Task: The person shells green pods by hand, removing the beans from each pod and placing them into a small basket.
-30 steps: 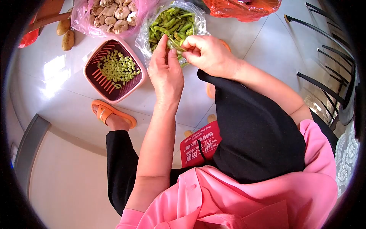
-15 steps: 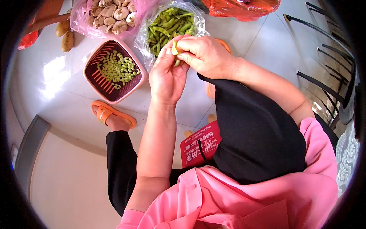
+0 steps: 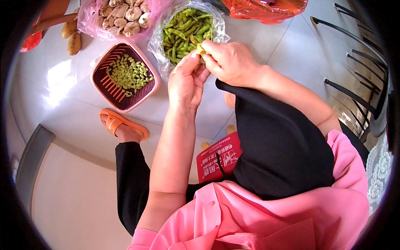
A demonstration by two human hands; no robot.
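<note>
Where our two hands meet above the floor, a small green soybean pod (image 3: 201, 49) sits pinched between them, just over the near edge of the clear plastic bag of green pods (image 3: 183, 29). Our right hand (image 3: 230, 62) closes its thumb and forefinger on the pod's upper end, and our left hand (image 3: 186, 83) presses its fingertips against the pod from below, so both hands are closed on it; the pod's far end is hidden by the fingers.

That clear bag lies open on the pale tiled floor (image 3: 75, 83), its pods heaped loosely inside. Just to its left stands a pink square plastic basket with a dark slotted insert (image 3: 143, 93), holding a layer of pale green shelled beans (image 3: 128, 74). Beyond the basket, a pink plastic bag of pale brown, knobbly bulbs (image 3: 121, 18) touches the bag of pods, and two small tan potatoes (image 3: 71, 37) lie to its left. An orange plastic bag (image 3: 262, 8) rests at the top edge.

Nearer us, an orange rubber sandal (image 3: 114, 122) covers our foot beside the basket, and a red printed paper bag (image 3: 218, 160) lies under our black-trousered knee (image 3: 275, 141). Black metal chair bars (image 3: 354, 54) stand at the right.
</note>
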